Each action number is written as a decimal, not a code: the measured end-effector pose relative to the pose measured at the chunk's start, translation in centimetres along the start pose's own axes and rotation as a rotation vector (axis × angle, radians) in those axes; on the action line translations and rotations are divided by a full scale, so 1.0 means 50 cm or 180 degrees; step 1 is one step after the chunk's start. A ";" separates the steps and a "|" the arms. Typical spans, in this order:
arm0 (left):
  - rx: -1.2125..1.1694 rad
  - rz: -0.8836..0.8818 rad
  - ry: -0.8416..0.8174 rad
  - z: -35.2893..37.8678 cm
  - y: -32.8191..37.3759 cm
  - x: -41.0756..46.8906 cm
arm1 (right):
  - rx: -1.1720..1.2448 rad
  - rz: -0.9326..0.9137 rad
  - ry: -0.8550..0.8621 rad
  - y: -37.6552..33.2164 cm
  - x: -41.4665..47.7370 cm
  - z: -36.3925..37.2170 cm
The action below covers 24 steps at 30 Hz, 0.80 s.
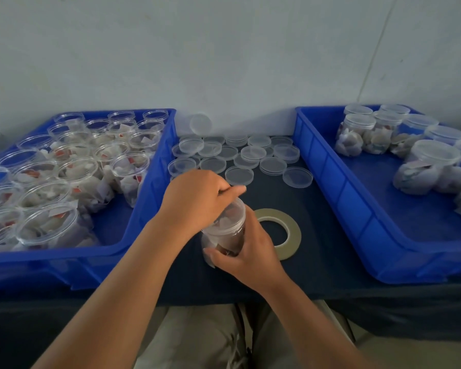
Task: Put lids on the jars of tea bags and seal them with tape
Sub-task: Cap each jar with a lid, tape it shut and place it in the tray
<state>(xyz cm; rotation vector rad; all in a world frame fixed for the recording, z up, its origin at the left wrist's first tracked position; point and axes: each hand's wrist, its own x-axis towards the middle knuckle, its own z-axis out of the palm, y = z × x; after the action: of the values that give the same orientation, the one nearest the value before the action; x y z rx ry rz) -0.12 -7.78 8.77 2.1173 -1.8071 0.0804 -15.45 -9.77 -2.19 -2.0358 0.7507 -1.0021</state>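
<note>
Now jar [226, 235] held tilted over worktop [317, 235] — right hand [250, 251] wraps lower body, left hand [197, 198] fingers curled on lid [237, 209]. Likely light, thin slick plastic, squashable — grip body gently, press at lid rim. Tape roll [294, 230] just beside.

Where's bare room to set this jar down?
Free: right blue bin, near floor in front of its lidded jars; the dark cloth between the tape roll and that bin. Crowded: loose lids at the back, open jars across the left blue bin.
</note>
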 end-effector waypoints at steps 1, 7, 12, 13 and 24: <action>0.0009 -0.0024 -0.0020 -0.005 0.003 -0.005 | -0.0002 0.0006 0.0001 0.001 -0.001 0.001; 0.0326 0.0104 -0.0970 -0.008 0.049 -0.059 | -0.0050 -0.0112 -0.0115 0.006 0.007 0.009; 0.1047 0.0134 -0.0440 0.035 0.072 -0.087 | -0.0976 -0.0035 -0.0264 -0.001 0.011 0.017; 0.0974 0.0093 -0.0436 0.037 0.070 -0.087 | -0.0893 -0.0005 -0.0285 -0.002 0.011 0.016; -0.0810 0.1656 -0.0333 0.012 -0.011 -0.088 | 0.0256 -0.0128 -0.0562 0.018 0.001 -0.004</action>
<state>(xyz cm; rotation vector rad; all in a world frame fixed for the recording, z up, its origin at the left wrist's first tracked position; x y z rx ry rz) -0.50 -3.73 6.88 1.4673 -2.2518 -0.1270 -15.77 -10.40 -2.82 -2.0449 0.5698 -0.8478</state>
